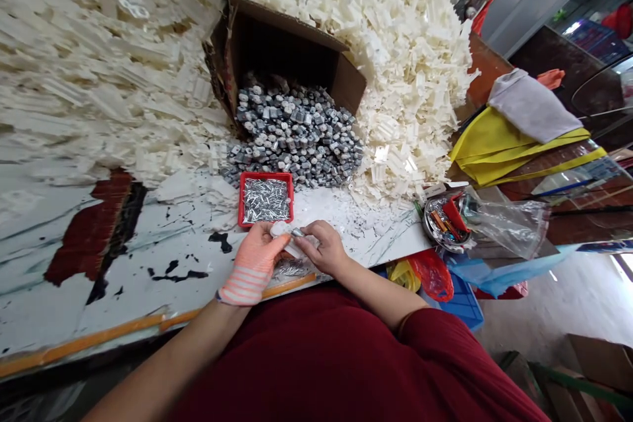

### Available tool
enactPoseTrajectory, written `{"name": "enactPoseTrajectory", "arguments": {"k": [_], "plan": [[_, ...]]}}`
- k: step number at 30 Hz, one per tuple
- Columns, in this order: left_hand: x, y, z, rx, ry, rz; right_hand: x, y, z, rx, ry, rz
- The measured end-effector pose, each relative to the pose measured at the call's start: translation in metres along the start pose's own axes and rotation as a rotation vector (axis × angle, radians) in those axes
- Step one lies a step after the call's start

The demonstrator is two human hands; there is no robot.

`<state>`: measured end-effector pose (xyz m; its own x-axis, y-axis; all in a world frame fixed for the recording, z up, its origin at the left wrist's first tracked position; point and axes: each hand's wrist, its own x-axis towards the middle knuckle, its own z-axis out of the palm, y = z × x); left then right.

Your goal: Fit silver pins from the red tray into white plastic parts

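Observation:
My left hand (253, 257), in an orange and white striped glove, pinches a small white plastic part (279, 229). My bare right hand (321, 247) is closed on a small grey metal piece (297, 233) held against that part. Both hands meet just above the table's near edge, below a red tray (266, 198) filled with shiny metal pins. More small metal bits (291, 269) lie under my hands.
A tipped cardboard box (277, 39) spills grey metal blocks (297, 132) behind the tray. Heaps of white plastic parts (405, 46) cover the back of the worn white table (163, 257). A round tin of tools (442, 221), plastic bags and yellow cloth (499, 145) lie right.

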<state>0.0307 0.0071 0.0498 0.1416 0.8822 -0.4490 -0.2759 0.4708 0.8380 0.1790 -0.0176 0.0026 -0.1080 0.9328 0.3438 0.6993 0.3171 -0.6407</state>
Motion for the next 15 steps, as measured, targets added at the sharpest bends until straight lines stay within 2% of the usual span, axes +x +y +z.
{"name": "enactPoseTrajectory", "arguments": {"k": [2,3,4,5,8,9,12,15], "plan": [[0.0,0.002,-0.001,0.016,-0.078,-0.045,0.01,0.01,-0.02,0.062,-0.145,-0.035],[0.001,0.002,-0.002,0.015,-0.121,-0.068,0.018,0.019,-0.037,0.079,-0.228,-0.054],[0.002,0.001,-0.003,0.013,-0.154,-0.089,0.029,0.03,-0.057,0.06,-0.243,-0.012],[0.002,0.0,-0.005,0.011,-0.176,-0.104,0.04,0.043,-0.081,-0.005,-0.186,0.098],[0.005,-0.007,-0.009,0.008,-0.189,-0.124,0.075,0.089,-0.156,-0.413,0.205,0.536],[0.006,-0.01,-0.01,0.008,-0.188,-0.125,0.085,0.104,-0.178,-0.555,0.3,0.666],[0.008,-0.016,-0.014,0.009,-0.201,-0.124,0.102,0.14,-0.216,-0.627,0.314,0.79],[0.01,-0.02,-0.015,0.01,-0.231,-0.127,0.109,0.158,-0.227,-0.543,0.226,0.794]]}}
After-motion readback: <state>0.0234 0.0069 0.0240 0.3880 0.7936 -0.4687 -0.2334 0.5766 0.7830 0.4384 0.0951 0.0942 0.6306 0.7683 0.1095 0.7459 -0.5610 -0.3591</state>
